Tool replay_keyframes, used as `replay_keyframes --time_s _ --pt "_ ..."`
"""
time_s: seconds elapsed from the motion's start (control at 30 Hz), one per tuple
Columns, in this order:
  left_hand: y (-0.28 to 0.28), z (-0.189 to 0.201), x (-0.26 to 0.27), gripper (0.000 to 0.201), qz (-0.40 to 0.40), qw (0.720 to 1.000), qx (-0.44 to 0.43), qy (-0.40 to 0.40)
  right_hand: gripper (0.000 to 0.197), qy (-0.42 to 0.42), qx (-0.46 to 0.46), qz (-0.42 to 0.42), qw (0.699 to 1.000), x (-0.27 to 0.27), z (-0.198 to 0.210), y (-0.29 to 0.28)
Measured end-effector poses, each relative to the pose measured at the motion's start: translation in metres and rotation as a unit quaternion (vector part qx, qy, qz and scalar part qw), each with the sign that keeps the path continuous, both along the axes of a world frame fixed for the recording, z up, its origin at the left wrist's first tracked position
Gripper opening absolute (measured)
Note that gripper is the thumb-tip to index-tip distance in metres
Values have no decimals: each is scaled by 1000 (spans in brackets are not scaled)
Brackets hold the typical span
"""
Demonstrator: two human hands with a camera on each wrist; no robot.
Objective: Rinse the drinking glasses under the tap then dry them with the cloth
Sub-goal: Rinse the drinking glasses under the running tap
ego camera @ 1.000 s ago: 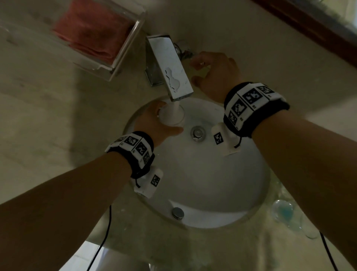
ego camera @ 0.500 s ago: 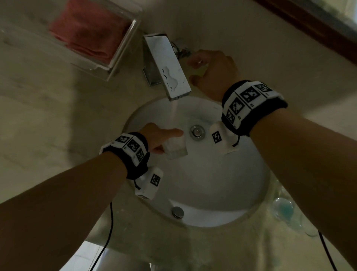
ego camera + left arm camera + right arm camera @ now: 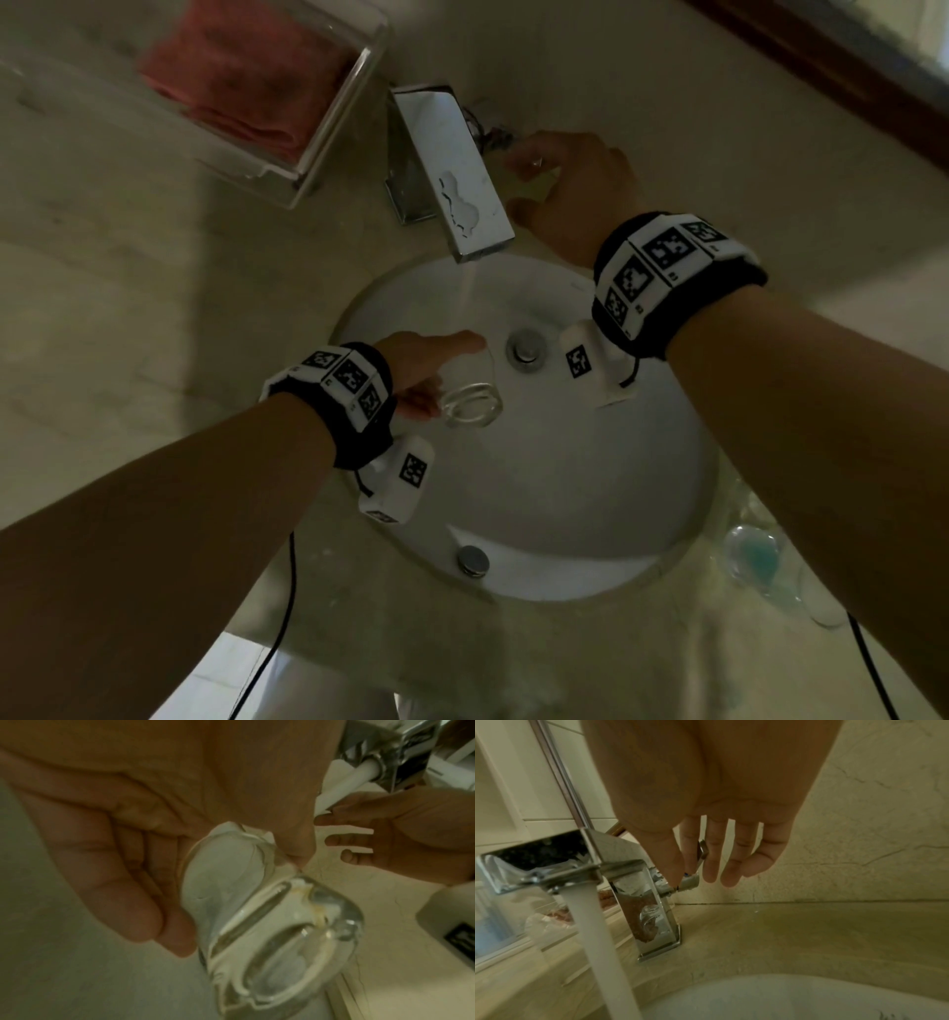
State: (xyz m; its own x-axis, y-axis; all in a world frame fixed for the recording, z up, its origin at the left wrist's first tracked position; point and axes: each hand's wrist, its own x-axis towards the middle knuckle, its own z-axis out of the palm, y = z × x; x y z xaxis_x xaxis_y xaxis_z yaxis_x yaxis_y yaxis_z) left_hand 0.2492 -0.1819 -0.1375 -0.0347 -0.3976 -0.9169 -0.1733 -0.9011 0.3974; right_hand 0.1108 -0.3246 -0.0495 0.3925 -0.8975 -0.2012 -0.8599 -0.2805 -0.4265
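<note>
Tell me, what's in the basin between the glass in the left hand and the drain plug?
Only bare white basin separates the glass from the drain plug in the head view; the water stream falls just behind that gap.

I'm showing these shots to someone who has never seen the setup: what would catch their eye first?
Probably the white stream of water pouring from the square chrome tap into the round white basin. Next, the left hand holding a clear drinking glass tilted over the basin, beside the stream. Then the right hand pinching the tap lever.
</note>
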Motion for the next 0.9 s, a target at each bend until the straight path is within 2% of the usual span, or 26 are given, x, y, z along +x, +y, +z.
replay_keyframes --time_s 0.17,0.3,0.43,0.53,0.63,0.9 --pt "-3 -3 -2 60 -47 994 -77 -61 37 0 -5 -2 1000 0 0 1" --pt "-7 -1 0 71 -136 963 -177 -151 35 -1 2 -10 1000 0 0 -1" --pt "-7 -3 5 75 -68 961 -239 -122 34 4 7 -16 1000 0 2 -1" --pt "-8 2 5 73 -48 951 -283 -115 31 1 7 -16 1000 0 4 0" --pt "-10 5 5 92 -21 940 -325 -100 31 1 10 -25 1000 0 5 0" --pt "-7 1 5 92 -20 928 -348 -132 31 3 12 -24 1000 2 8 2"
